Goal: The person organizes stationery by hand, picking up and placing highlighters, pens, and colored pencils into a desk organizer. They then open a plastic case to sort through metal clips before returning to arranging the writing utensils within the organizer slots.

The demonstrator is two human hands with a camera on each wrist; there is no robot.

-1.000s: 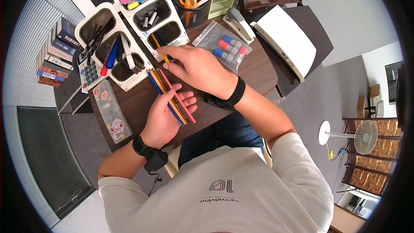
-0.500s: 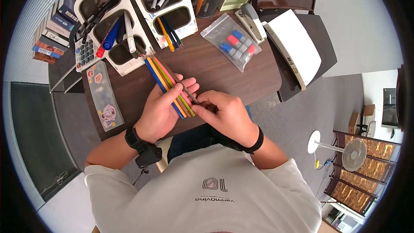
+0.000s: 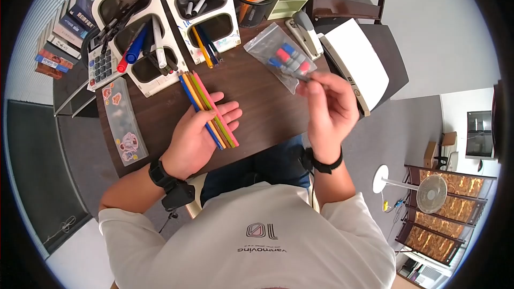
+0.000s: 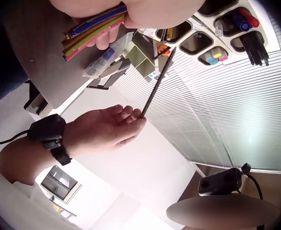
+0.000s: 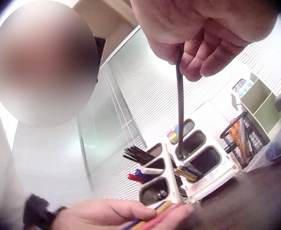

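My left hand [image 3: 190, 144] is palm up, its thumb lying over several colored pencils [image 3: 217, 120] in blue, orange, brown, green and pink. To the right, my raised right hand [image 3: 329, 115] pinches one dark pencil [image 4: 158, 86], which hangs down steeply from the fingertips in the right wrist view. In the head view those fingertips overlap the clear zip bag [image 3: 262, 45] of red- and blue-capped pieces. Beyond the left hand stand two white organizers; the right one [image 3: 206, 17] has yellow and dark pencils [image 3: 202, 51] in its nearest compartment.
The left organizer [image 3: 151, 91] holds markers and black pens. A calculator [image 3: 101, 69] and a stickered clear case [image 3: 124, 128] lie at the left. Behind are a mesh cup [image 3: 249, 16] with orange scissors, a green holder [image 3: 281, 5] and a stapler [image 3: 305, 35].
My right hand left the yellow pencil at the organizer, took the dark pencil from the left hand's bunch, and lifted it away to the right. The left hand keeps the others.
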